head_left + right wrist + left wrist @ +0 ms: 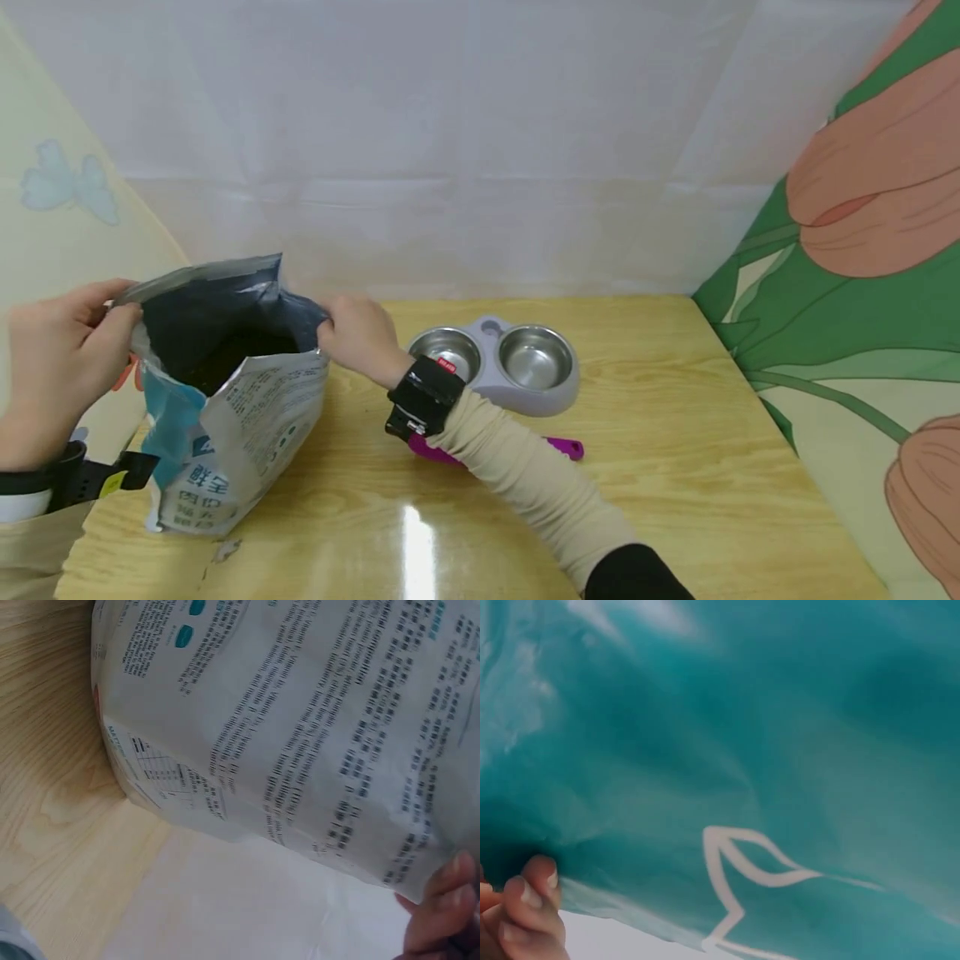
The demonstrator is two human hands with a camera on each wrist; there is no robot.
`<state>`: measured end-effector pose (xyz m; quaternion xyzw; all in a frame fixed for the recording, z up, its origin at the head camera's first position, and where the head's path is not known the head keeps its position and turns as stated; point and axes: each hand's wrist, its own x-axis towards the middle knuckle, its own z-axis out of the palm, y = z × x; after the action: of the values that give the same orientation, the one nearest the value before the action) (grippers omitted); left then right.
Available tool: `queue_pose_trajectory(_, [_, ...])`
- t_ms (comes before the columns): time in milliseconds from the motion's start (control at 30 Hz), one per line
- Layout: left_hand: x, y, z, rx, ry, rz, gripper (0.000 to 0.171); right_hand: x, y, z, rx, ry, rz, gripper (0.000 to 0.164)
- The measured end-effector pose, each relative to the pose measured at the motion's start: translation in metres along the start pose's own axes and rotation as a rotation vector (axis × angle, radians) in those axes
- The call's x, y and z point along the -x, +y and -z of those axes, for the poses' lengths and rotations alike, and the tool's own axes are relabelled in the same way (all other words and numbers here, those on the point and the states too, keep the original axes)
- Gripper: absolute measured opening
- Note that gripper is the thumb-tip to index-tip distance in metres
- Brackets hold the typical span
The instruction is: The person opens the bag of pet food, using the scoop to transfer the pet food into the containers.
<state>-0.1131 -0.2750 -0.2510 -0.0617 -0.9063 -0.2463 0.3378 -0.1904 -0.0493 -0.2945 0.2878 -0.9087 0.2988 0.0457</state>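
A pet food bag [262, 417] stands at the left of the table with its mouth spread wide, showing a dark lining and dark contents low inside. My left hand [78, 358] pinches the left side of the rim between thumb and fingers. On the opposite side, my right hand [363, 337] grips the rim with curled fingers. The bag's teal side [705, 750] fills the left wrist view, with the left fingertips [532, 896] at its edge. In the right wrist view, the printed white side [262, 735] runs down to the right fingers [446, 904].
A grey double pet bowl [536, 403] with two metal dishes stands beyond the right wrist, partly behind it. Under the right forearm lies a purple handled tool [568, 448], mostly hidden. A white cloth [480, 150] hangs behind the wooden table [675, 467].
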Motion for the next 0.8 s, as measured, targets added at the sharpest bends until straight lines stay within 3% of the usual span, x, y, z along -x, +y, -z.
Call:
queue_pose_trajectory(100, [-0.001, 0.002, -0.004, 0.005, 0.008, -0.138, 0.022, 0.003, 0.005, 0.006, 0.002, -0.045, -0.031, 0.022])
queue_pose_trajectory(267, [0.000, 0.008, -0.007, 0.015, -0.055, -0.209, 0.022, 0.009, 0.013, 0.012, 0.034, -0.099, -0.068, 0.027])
queue_pose_trajectory(600, [0.002, 0.020, -0.014, 0.081, -0.138, -0.236, 0.027, 0.018, 0.033, 0.013, 0.008, -0.092, -0.076, 0.019])
queue_pose_trajectory(800, [0.003, 0.026, -0.020, 0.135, -0.202, -0.192, 0.029, 0.025, 0.045, 0.011, -0.071, -0.069, -0.063, 0.019])
